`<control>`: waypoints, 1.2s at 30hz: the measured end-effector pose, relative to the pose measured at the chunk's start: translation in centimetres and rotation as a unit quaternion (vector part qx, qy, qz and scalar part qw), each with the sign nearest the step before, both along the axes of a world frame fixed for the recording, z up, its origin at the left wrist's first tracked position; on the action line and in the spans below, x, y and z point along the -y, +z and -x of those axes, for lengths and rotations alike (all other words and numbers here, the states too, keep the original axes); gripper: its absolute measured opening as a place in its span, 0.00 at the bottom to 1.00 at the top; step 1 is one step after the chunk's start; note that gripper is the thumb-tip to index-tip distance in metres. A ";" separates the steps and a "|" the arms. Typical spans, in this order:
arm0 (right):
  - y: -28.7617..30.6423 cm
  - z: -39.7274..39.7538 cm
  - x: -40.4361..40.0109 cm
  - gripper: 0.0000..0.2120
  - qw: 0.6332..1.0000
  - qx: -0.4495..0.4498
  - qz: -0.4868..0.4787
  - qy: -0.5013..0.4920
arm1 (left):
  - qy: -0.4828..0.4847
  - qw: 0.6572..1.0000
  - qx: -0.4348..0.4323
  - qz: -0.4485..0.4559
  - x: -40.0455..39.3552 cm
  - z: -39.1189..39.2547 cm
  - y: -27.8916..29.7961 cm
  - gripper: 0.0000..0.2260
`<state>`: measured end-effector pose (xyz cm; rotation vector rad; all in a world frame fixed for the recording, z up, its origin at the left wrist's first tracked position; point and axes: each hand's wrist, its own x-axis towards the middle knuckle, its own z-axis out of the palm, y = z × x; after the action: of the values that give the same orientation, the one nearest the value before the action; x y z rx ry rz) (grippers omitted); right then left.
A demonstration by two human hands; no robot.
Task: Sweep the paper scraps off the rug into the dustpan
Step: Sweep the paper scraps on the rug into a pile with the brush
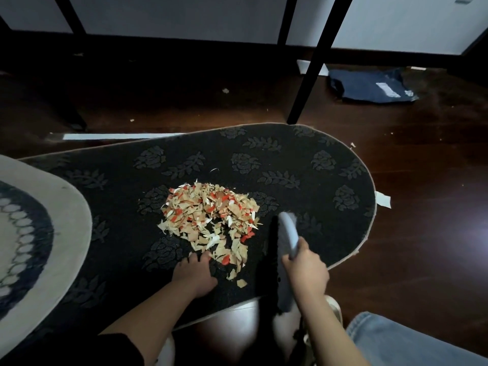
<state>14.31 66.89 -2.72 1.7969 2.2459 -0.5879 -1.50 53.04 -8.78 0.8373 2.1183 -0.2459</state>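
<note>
On the dark patterned rug (pixel 303 165), the paper scraps (pixel 211 217) are lying in one loose heap near its middle. Right hand (pixel 306 270) is gripping a grey hand brush (pixel 286 241), its bristles sitting just right of the heap. Left hand (pixel 194 274) is resting at the heap's near edge, fingers loosely bent and holding nothing. No dustpan is showing. Risk: a brisk stroke is likely to scatter light scraps onto the wooden floor (pixel 422 180), since nothing is positioned to catch them.
</note>
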 end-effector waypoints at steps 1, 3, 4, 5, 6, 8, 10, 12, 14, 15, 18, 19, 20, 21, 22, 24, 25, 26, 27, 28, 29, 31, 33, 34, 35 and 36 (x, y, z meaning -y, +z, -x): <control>-0.1 0.6 0.3 0.19 1.000 -0.003 0.007 0.010 | 0.000 1.000 0.000 0.001 0.0 0.0 0.0 0.35; 0.0 1.1 0.6 0.19 1.000 -0.012 0.006 0.022 | -0.001 1.000 -0.003 0.002 0.1 0.0 0.1 0.35; 0.1 1.0 0.7 0.20 1.000 -0.017 0.001 0.024 | -0.001 1.000 -0.004 0.001 0.0 0.0 0.1 0.35; 0.3 0.8 0.7 0.21 0.999 -0.025 -0.006 0.020 | -0.001 1.000 -0.005 0.001 0.0 0.0 0.1 0.35; 0.6 0.4 0.6 0.22 0.999 -0.033 -0.016 0.012 | -0.001 1.000 -0.006 0.002 0.0 0.0 0.2 0.35; 1.0 -0.7 0.3 0.24 0.998 -0.052 -0.042 -0.016 | -0.004 1.000 -0.011 0.002 -0.2 -0.1 0.4 0.35; 1.3 -1.7 -0.4 0.24 0.996 -0.054 -0.062 -0.046 | -0.005 1.000 -0.013 -0.003 -0.3 -0.1 0.5 0.35; 1.4 -2.3 -1.1 0.24 0.994 -0.050 -0.066 -0.069 | -0.004 1.000 -0.014 -0.009 -0.3 -0.2 0.7 0.35; 1.2 -2.3 -1.4 0.22 0.995 -0.033 -0.059 -0.073 | -0.004 1.000 -0.012 -0.010 -0.4 -0.1 0.7 0.35; 1.1 -2.1 -1.4 0.22 0.996 -0.024 -0.052 -0.064 | -0.003 1.000 -0.012 -0.009 -0.3 -0.1 0.7 0.35; 0.4 -0.7 -0.2 0.21 1.000 -0.020 -0.020 -0.013 | 0.000 1.000 -0.011 -0.006 -0.3 0.0 0.8 0.35; 0.3 -0.2 0.2 0.21 1.000 -0.025 -0.013 0.004 | 0.000 1.000 -0.010 -0.006 -0.3 0.0 0.9 0.35; 0.2 0.2 0.5 0.21 0.999 -0.028 -0.012 0.017 | 0.001 1.000 -0.009 -0.005 -0.3 0.1 1.1 0.35; 0.3 0.5 0.7 0.20 0.999 -0.031 -0.016 0.026 | 0.001 1.000 -0.008 -0.005 -0.3 0.1 1.2 0.34; 0.5 0.6 0.8 0.20 0.999 -0.033 -0.022 0.032 | 0.003 1.000 -0.008 -0.005 -0.3 0.2 1.4 0.34; 1.2 0.5 0.9 0.20 0.998 -0.035 -0.037 0.040 | 0.004 1.000 -0.009 -0.008 -0.4 0.4 2.0 0.34; 1.7 0.3 0.9 0.20 0.997 -0.036 -0.044 0.044 | 0.005 1.000 -0.010 -0.009 -0.5 0.4 2.4 0.34; 2.1 0.1 0.9 0.20 0.997 -0.038 -0.049 0.046 | 0.006 1.000 -0.010 -0.009 -0.6 0.4 2.9 0.34; 2.8 0.0 0.9 0.19 0.996 -0.042 -0.056 0.052 | 0.009 1.000 -0.013 -0.012 -0.7 0.4 3.6 0.34; 3.5 -0.2 0.7 0.19 0.995 -0.045 -0.062 0.061 | 0.013 1.000 -0.014 -0.018 -0.8 0.4 4.3 0.34; 4.2 -0.3 0.4 0.18 0.994 -0.046 -0.066 0.073 | 0.020 0.999 -0.014 -0.024 -0.9 0.4 5.0 0.34; 5.7 -0.2 -0.3 0.17 0.991 -0.040 -0.074 0.107 | 0.031 0.999 -0.017 -0.033 -1.0 0.4 6.3 0.35; 7.4 -0.3 -1.1 0.18 0.983 -0.025 -0.082 0.160 | 0.037 0.998 -0.026 -0.037 -0.8 0.5 7.9 0.35; 8.3 -0.2 -1.6 0.19 0.977 -0.016 -0.087 0.195 | 0.037 0.998 -0.032 -0.036 -0.7 0.5 8.7 0.35; 9.2 -0.2 -2.1 0.19 0.968 -0.004 -0.093 0.232 | 0.039 0.998 -0.041 -0.035 -0.5 0.6 9.5 0.34; 10.0 -0.2 -2.7 0.19 0.958 0.009 -0.097 0.269 | 0.042 0.997 -0.050 -0.035 -0.4 0.8 10.2 0.34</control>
<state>14.47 69.57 7.30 1.1547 2.6947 -0.2481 -2.28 53.45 1.43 0.7887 2.2606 -0.1742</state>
